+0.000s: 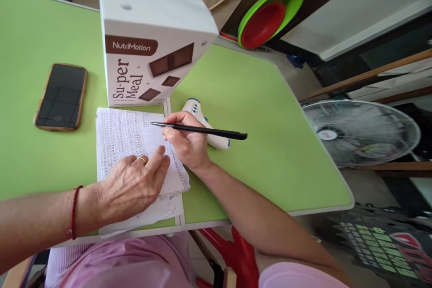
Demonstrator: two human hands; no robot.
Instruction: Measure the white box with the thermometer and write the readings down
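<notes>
My right hand (191,144) grips a black pen (219,132) between thumb and fingers, its silver tip over the upper right part of a paper sheet (123,132). Rows of handwriting cover much of that sheet, with a blanker strip near the tip. I cannot tell whether the tip touches the paper. My left hand (133,184) rests on the lower part of the sheet, fingers stretched out and holding nothing. It hides some of the writing. More paper (151,220) lies underneath, by the table's near edge.
A white NutriMotion box (131,69) stands just beyond the paper on the green table (263,144). To the left lies a phone (62,94). A white and blue handheld device (218,142) is partly behind my right hand. A fan (361,132) stands past the right edge.
</notes>
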